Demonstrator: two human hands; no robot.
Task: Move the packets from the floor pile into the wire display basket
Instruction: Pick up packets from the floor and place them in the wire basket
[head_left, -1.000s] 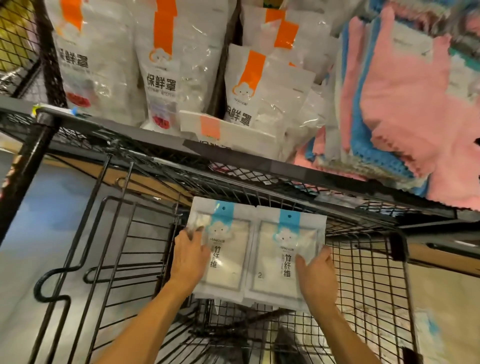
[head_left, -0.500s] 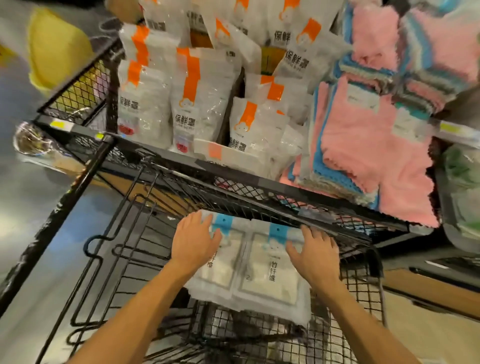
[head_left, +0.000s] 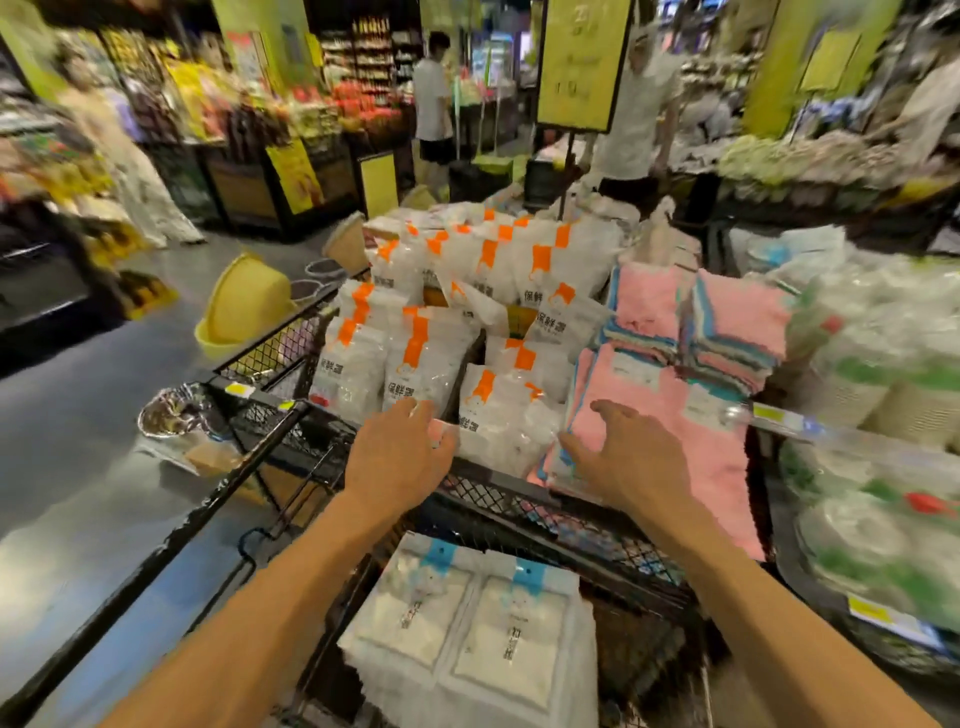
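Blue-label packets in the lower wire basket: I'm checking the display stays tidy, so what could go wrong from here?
1. The two blue-label packets lie flat with both hands off them; their near edge seems to overhang the wire basket, so they might slide out.
2. The left hand and right hand hover open over the upper shelf; a careless sweep could topple the upright orange-label bags or pink cloths.

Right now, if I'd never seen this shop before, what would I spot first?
Probably the two bare hands, the left hand and right hand, both open and holding nothing, reaching over the black wire shelf edge. Just past them stand white bags with orange stripes, with a pink cloth stack to their right. Below, two blue-tabbed white packets lie side by side in the wire basket.
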